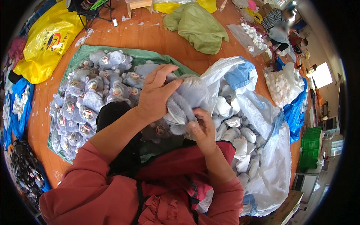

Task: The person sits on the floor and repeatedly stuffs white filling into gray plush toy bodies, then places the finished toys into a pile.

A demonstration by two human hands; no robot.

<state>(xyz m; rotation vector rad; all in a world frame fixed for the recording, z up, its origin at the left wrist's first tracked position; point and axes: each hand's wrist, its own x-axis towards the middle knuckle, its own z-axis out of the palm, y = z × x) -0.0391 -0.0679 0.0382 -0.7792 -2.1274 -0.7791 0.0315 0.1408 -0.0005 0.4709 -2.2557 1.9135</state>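
A grey plush toy piece is held up in front of me between both hands. My left hand grips its upper left side, the fingers bent over the fur. Lower on the right, my right hand pinches the edge of the piece between thumb and fingers. A pale patch shows on its underside; the rest of its shape is partly covered by my hands. To the left, many grey plush toys with small faces lie heaped on a green sheet.
On the right, an open white woven sack holds grey and white plush pieces. Beyond lie an olive cloth and a yellow bag. Far right are a clear bag of white pieces, a green crate and seated people.
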